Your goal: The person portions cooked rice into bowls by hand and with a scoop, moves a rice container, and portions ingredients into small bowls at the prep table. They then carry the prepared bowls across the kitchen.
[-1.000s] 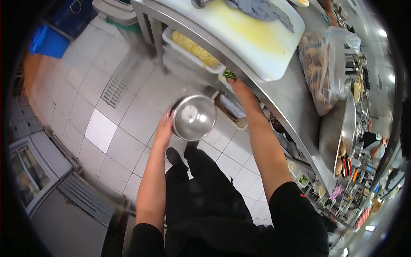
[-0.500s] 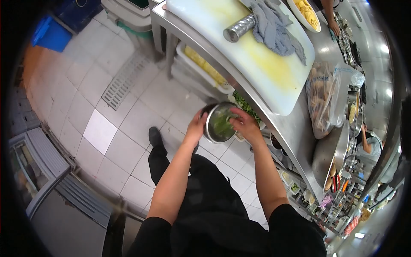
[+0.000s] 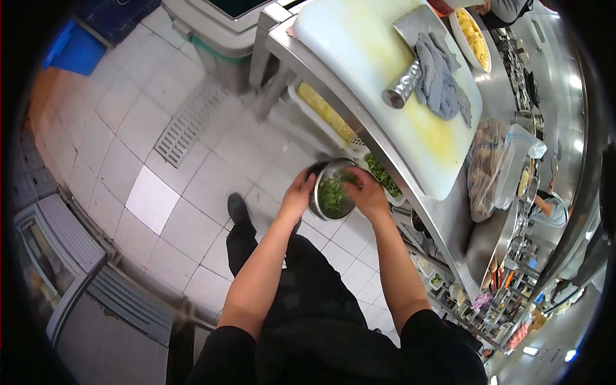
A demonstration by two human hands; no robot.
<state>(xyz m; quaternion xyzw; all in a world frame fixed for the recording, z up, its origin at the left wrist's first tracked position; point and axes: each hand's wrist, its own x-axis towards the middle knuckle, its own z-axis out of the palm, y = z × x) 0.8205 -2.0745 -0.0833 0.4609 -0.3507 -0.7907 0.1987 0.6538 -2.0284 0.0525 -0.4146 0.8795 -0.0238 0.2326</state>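
Note:
My left hand [image 3: 299,194] grips the left rim of a round metal bowl [image 3: 337,217] over the floor. Chopped green leaves [image 3: 332,194] lie inside the bowl. At the bowl's right side is my right hand [image 3: 367,192], its fingers over the opening and blurred among the leaves; what they hold, if anything, cannot be made out. Just beyond it, a container of green leaves [image 3: 380,173] sits under the counter edge, beside a white basket of yellow food [image 3: 324,115].
A steel counter [image 3: 443,221] runs along the right, bearing a white cutting board [image 3: 359,58], a grey cloth [image 3: 439,83], a cleaver and a bag of brown items [image 3: 487,167]. A bin [image 3: 221,64] stands at the top. Other people are at the far right.
The right hand has left the container under the counter and come to the bowl. Green leaves now lie in the bowl. The view has shifted, showing more of the cutting board.

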